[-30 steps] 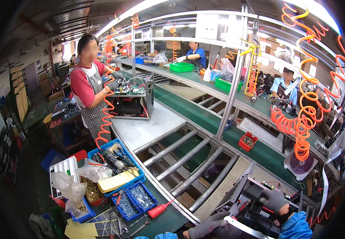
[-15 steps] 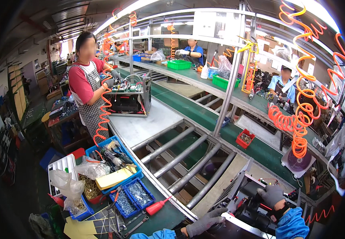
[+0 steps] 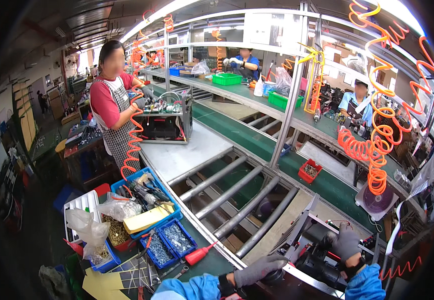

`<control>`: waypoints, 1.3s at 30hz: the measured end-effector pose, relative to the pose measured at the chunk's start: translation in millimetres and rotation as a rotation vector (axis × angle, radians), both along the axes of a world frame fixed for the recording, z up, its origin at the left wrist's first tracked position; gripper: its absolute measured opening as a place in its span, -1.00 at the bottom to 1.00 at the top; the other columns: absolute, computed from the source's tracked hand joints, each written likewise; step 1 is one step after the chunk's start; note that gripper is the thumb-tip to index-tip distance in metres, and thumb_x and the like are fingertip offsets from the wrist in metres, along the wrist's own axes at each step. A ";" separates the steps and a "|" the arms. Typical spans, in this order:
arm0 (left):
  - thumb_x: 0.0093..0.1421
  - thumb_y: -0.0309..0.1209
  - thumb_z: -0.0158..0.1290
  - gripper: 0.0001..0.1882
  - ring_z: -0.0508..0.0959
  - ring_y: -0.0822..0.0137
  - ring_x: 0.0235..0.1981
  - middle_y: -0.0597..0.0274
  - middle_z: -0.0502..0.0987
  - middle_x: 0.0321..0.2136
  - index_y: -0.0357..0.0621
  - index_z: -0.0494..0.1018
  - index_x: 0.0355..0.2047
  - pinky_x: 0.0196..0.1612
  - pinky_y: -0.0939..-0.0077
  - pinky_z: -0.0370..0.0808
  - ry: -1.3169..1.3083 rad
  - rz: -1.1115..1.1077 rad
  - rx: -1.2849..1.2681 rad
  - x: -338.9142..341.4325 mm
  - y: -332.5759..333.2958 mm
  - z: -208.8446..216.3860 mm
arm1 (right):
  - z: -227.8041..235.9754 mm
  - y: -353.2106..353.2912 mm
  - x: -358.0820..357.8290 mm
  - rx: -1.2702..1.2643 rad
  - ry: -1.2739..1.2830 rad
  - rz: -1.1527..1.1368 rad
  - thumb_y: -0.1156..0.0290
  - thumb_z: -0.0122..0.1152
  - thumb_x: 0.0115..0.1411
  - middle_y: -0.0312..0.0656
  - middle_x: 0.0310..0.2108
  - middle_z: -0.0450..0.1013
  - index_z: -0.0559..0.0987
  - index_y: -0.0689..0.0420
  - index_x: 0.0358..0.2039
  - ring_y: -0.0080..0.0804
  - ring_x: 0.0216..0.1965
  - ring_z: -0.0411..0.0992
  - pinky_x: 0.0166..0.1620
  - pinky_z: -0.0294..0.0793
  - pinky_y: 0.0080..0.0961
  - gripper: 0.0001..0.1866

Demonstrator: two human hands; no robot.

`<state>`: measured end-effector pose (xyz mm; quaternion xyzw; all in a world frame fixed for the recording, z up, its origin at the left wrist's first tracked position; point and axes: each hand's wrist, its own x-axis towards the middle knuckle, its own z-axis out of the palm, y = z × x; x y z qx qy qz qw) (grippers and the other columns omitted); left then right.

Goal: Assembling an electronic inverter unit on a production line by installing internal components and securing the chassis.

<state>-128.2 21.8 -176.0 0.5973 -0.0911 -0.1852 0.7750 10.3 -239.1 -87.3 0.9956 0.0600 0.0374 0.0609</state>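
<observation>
Head cam: your right hand [image 3: 347, 245] has turned, fingers half-spread and pointing farther across the metal-framed unit [image 3: 321, 267] at lower right, so you're still busy there. Left hand [image 3: 260, 270] is loosely bent by the near rail [image 3: 311, 283] (can't tell if either of the 2 grips anything).

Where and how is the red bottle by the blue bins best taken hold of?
Probably around the thick body of the red bottle, from above and its near right side, with the left hand. It lies on its side, its thin spout pointing away to the right and offering less grip; the blue bins crowd its far left side.
</observation>
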 end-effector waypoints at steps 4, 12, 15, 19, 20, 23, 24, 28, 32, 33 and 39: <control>0.40 -0.10 -0.17 -0.54 0.46 0.38 -0.10 0.19 0.48 -0.10 -0.25 0.42 0.03 0.03 0.47 0.38 -0.080 -0.010 -0.030 23.9 -9.2 25.6 | 42.1 14.1 -73.1 0.495 -0.024 0.743 0.14 0.36 0.02 0.12 -0.25 0.44 0.39 0.17 0.04 0.07 -0.24 0.49 -0.23 0.50 -0.10 -0.37; 0.44 -0.09 -0.24 -0.49 0.33 0.41 0.13 0.21 0.34 0.10 -0.20 0.22 0.22 0.21 0.52 0.27 -0.104 -0.065 -0.249 41.0 -97.7 36.6 | 55.9 24.6 -125.7 0.449 0.101 0.326 0.18 0.36 0.01 0.18 -0.19 0.38 0.37 0.13 0.08 0.13 -0.25 0.47 -0.19 0.51 -0.11 -0.35; 0.44 -0.15 -0.20 -0.57 0.36 0.45 0.07 0.26 0.36 0.03 -0.19 0.28 0.14 0.19 0.49 0.29 -0.207 -0.051 -0.347 39.5 -128.9 38.4 | 40.6 -8.6 -122.7 0.545 0.072 0.313 0.21 0.36 0.00 0.19 -0.12 0.34 0.34 0.11 0.14 0.17 -0.22 0.45 -0.14 0.50 -0.10 -0.31; 0.39 -0.21 -0.15 -0.54 0.37 0.40 0.07 0.19 0.36 0.05 -0.26 0.25 0.17 0.14 0.44 0.33 -0.220 -0.181 -0.301 43.0 -138.5 41.7 | 12.7 -66.7 -112.0 0.601 -0.034 0.285 0.26 0.41 -0.04 0.04 -0.19 0.38 0.41 0.15 0.07 -0.05 -0.21 0.43 -0.13 0.47 -0.24 -0.36; 0.32 -0.25 -0.04 -0.52 0.41 0.34 0.04 0.14 0.40 0.02 -0.30 0.29 0.15 0.11 0.40 0.36 -0.139 -0.209 -0.226 45.1 -134.9 40.5 | 10.1 -87.6 -105.8 0.579 -0.039 0.220 0.26 0.41 -0.04 0.00 -0.22 0.40 0.41 0.16 0.06 -0.13 -0.22 0.44 -0.13 0.46 -0.27 -0.36; 0.14 -0.38 0.08 -0.60 0.55 0.22 -0.18 0.00 0.50 -0.17 -0.32 0.42 -0.03 -0.09 0.38 0.48 -0.556 0.056 0.405 49.6 -123.8 32.2 | 14.4 -156.0 -76.3 0.813 -0.023 -0.147 0.19 0.41 -0.09 0.01 -0.23 0.47 0.43 0.20 0.02 -0.17 -0.17 0.47 -0.05 0.44 -0.31 -0.33; 0.10 -0.42 0.12 -0.68 0.58 0.17 -0.27 0.01 0.53 -0.28 -0.30 0.48 -0.13 -0.18 0.39 0.50 -0.613 0.102 0.591 50.5 -121.1 27.9 | 14.5 -173.8 -68.9 0.839 -0.028 -0.277 0.12 0.41 -0.12 0.09 -0.19 0.48 0.44 0.20 0.01 -0.05 -0.12 0.47 -0.01 0.44 -0.26 -0.30; 0.07 -0.43 0.13 -0.78 0.59 0.07 -0.32 0.02 0.56 -0.36 -0.24 0.54 -0.27 -0.26 0.30 0.52 -0.903 0.131 0.509 50.4 -124.3 11.6 | -12.0 -200.6 -44.9 0.743 0.154 -0.281 0.17 0.42 -0.10 0.11 -0.09 0.49 0.41 0.22 0.09 -0.04 -0.04 0.48 0.04 0.42 -0.32 -0.25; 0.06 -0.44 0.15 -0.84 0.60 0.07 -0.37 0.05 0.57 -0.38 -0.20 0.57 -0.33 -0.31 0.28 0.52 -0.883 0.107 0.524 51.0 -123.1 8.6 | -24.9 -201.2 -25.6 0.626 0.149 -0.250 0.18 0.41 -0.09 0.14 -0.03 0.47 0.41 0.20 0.12 -0.02 0.03 0.44 0.12 0.37 -0.32 -0.25; 0.06 -0.44 0.15 -0.84 0.60 0.07 -0.37 0.05 0.57 -0.38 -0.20 0.57 -0.33 -0.31 0.28 0.52 -0.891 0.113 0.523 51.4 -121.7 9.3 | -22.9 -199.6 -21.4 0.603 0.194 -0.246 0.19 0.40 -0.09 0.12 -0.02 0.45 0.41 0.18 0.11 0.02 0.03 0.42 0.12 0.37 -0.30 -0.27; 0.06 -0.44 0.15 -0.83 0.60 0.07 -0.38 0.04 0.57 -0.38 -0.20 0.57 -0.32 -0.32 0.30 0.52 -0.857 0.101 0.474 53.5 -117.1 9.6 | -7.5 -164.0 -14.1 0.237 0.266 -0.050 0.27 0.35 -0.08 0.08 -0.06 0.39 0.43 0.07 0.07 0.08 -0.05 0.45 0.04 0.44 -0.21 -0.37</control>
